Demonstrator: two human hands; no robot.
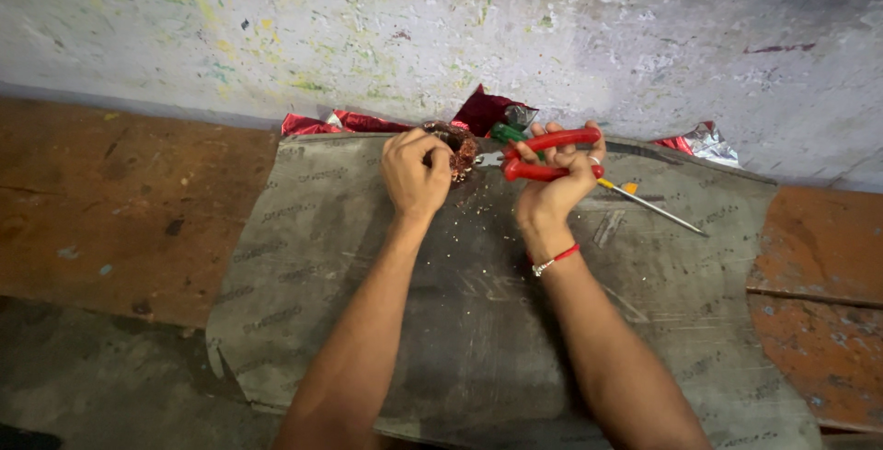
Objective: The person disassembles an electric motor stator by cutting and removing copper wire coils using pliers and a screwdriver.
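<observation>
— Both hands are up near the far edge of the grey sheet (478,321), close to the wall. What is the left hand (416,172) doing?

— Its fingers are curled into a tight fist around a round copper-wound coil (459,148), pinning it on the sheet. Only the right side of the coil shows past the knuckles; the rest is hidden by the hand.

— And the right hand (552,183)?

— It is wrapped around the red handles of a pair of pliers (544,156), fingers over the upper handle, palm and thumb against the lower. The handles are spread a little apart. The metal nose points left, toward the coil, and reaches its edge; I cannot tell whether the tips have hold of a wire, since that spot is too small and dark.

— Anything on that wrist?

— A red thread band with a small pale bead bracelet (555,259).

— What lies around them?

— A screwdriver (648,202) with a thin metal shaft lies just right of the right hand, slanting down to the right, its yellow part near the hand. Crumpled red and silver foil (349,123) is bunched between the sheet and the paint-flecked wall (441,27). Something green (507,132) sits just behind the pliers. Tiny pale scraps are scattered over the sheet below the coil. The sheet itself lies on a worn reddish-brown floor (110,202).
</observation>
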